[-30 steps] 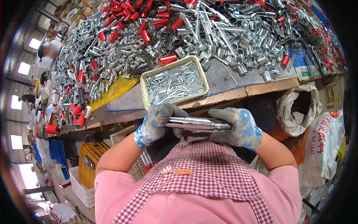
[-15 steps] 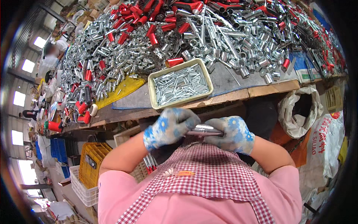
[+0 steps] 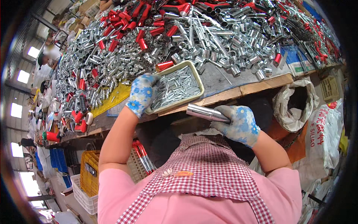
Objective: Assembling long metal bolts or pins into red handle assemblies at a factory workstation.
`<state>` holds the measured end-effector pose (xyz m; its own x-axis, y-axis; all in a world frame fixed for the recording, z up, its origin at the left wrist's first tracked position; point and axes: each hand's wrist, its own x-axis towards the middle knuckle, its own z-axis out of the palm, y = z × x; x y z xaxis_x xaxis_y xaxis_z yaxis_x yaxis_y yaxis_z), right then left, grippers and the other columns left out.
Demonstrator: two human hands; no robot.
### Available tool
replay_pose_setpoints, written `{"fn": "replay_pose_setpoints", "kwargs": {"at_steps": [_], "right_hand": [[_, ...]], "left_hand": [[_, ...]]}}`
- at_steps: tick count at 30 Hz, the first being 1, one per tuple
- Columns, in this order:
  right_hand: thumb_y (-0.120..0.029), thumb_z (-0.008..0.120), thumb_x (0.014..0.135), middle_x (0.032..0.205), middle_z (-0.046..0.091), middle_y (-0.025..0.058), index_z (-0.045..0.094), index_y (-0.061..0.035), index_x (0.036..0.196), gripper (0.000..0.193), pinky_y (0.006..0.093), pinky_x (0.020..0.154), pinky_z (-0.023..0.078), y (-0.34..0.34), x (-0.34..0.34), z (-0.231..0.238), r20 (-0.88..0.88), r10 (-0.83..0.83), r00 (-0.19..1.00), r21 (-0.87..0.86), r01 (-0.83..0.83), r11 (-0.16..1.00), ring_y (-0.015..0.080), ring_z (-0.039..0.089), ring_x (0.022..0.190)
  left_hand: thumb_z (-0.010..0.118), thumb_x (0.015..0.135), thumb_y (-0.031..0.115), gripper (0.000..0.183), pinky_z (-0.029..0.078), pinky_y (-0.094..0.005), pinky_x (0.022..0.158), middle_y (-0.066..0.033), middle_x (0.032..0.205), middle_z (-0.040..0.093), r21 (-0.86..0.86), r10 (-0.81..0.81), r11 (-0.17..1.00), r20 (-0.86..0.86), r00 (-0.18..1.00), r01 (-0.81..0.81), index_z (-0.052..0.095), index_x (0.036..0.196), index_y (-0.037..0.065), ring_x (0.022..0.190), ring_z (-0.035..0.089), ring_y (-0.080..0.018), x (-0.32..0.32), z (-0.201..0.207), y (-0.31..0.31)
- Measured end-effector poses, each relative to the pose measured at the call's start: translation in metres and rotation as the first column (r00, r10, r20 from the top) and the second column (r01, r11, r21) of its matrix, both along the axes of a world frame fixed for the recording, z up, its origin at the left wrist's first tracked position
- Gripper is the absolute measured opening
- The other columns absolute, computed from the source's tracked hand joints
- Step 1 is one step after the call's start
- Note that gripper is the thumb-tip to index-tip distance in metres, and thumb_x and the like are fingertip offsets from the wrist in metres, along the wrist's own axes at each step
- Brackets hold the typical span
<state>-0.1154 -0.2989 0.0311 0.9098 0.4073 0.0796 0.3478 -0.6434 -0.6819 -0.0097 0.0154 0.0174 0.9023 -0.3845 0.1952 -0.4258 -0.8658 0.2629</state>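
Workbench (image 3: 261, 83) is covered in a heap of silver tubes (image 3: 209, 41) mixed with red-capped parts (image 3: 141, 39). White sacks (image 3: 317, 130) sit right of the bench, the lower one with red print; a yellow crate (image 3: 89, 175) and a white crate (image 3: 84, 198) sit lower left. A cream tray (image 3: 194, 76) of small silver pins lies at the bench edge. Left hand (image 3: 141, 93), in a blue-flowered glove, reaches into the tray's left end with fingers curled onto the pins; can't tell if it has pinched any. Right hand (image 3: 238, 125), same glove, is closed around a polished metal tube (image 3: 205, 112), which sticks out left of the fingers, just below the bench edge.
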Motion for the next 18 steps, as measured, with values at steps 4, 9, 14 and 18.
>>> {"fn": "replay_pose_setpoints", "kwargs": {"at_steps": [4,9,14,18], "right_hand": [[-0.03,0.075,0.073,0.08,0.068,0.0147,0.069,-0.0089,0.099,0.034,0.0395,0.065,0.053,0.001,-0.002,-0.004,0.039,0.001,0.999,-0.007,0.0,1.0,0.0312,0.067,0.073],[-0.032,0.076,0.072,0.081,0.069,0.0153,0.069,-0.0071,0.099,0.037,0.0394,0.066,0.053,0.013,-0.007,0.002,-0.009,0.082,0.997,0.079,-0.081,0.994,0.0319,0.067,0.072],[-0.035,0.077,0.072,0.078,0.068,0.0158,0.067,-0.0064,0.105,0.045,0.0388,0.06,0.053,0.01,-0.014,0.004,0.156,0.122,0.98,0.023,-0.127,0.992,0.0325,0.067,0.069],[-0.025,0.078,0.067,0.075,0.065,0.0157,0.067,-0.0014,0.103,0.044,0.0384,0.058,0.049,-0.001,-0.02,0.007,0.176,0.143,0.974,-0.02,-0.142,0.99,0.0322,0.063,0.066]], "left_hand": [[0.062,0.09,0.015,0.015,0.051,-0.0359,0.084,-0.0132,0.095,0.069,-0.329,0.217,0.926,0.067,0.974,-0.184,0.066,0.101,0.004,0.091,0.065,-0.0272,-0.031,0.009,-0.015],[0.054,0.098,0.033,0.032,0.049,-0.0304,0.085,-0.0104,0.099,0.068,-0.744,-0.142,0.655,-0.294,0.945,-0.133,0.056,0.101,0.001,0.092,0.062,-0.0166,-0.088,0.036,-0.07],[0.053,0.098,0.038,0.036,0.051,-0.0286,0.078,-0.0106,0.091,0.066,-0.748,-0.206,0.541,-0.56,0.802,-0.384,0.051,0.097,0.001,0.082,0.063,-0.0157,-0.102,0.035,-0.076],[0.057,0.096,0.038,0.037,0.053,-0.0286,0.069,-0.0111,0.082,0.064,-0.78,-0.16,0.406,-0.574,0.803,-0.476,0.048,0.094,0.002,0.074,0.065,-0.0173,-0.101,0.025,-0.071]]}}
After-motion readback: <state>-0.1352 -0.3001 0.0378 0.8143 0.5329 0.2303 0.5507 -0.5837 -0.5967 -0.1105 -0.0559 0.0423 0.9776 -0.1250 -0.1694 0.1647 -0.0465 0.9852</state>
